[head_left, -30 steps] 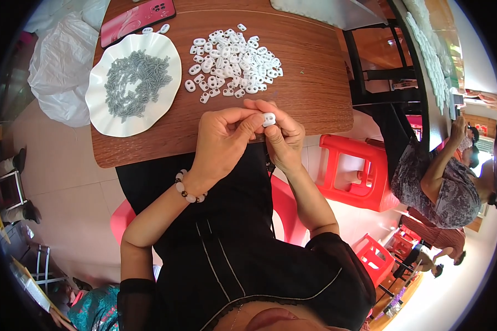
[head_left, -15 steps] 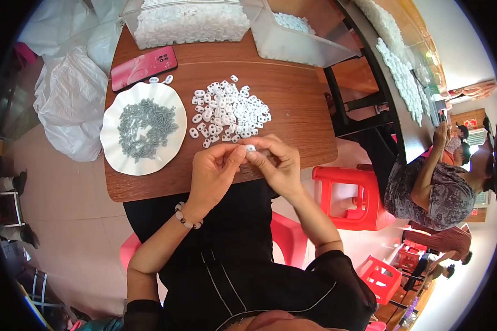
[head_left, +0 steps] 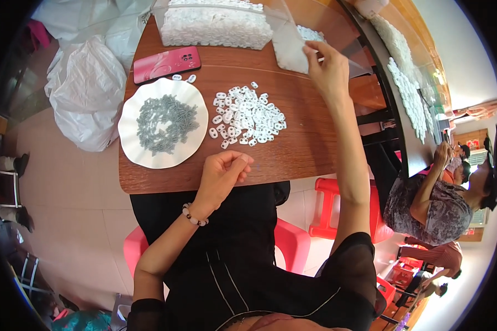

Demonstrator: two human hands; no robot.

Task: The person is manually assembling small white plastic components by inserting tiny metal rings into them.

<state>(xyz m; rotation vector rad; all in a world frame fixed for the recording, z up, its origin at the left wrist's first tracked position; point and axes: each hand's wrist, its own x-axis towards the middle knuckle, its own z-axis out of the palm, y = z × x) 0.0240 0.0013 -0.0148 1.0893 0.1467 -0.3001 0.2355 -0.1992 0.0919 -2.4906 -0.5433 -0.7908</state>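
Head: white pieces (head_left: 249, 115) beyond left hand (head_left: 222, 172), grip unclear

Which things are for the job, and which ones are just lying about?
Probably for the job:
- white two-holed pieces
- small grey rods
- white wavy plate holding them
- clear bin near the right grip

Probably just lying about:
- pink phone
- white plastic bag

We have bare wooden tabletop (head_left: 309, 132) right of centre, between the heap of white two-holed pieces (head_left: 251, 117) and our right forearm (head_left: 352, 165). The scalloped plate (head_left: 128, 124) blocks centre-left; a filled clear bin (head_left: 215, 32) walls off the upper middle.
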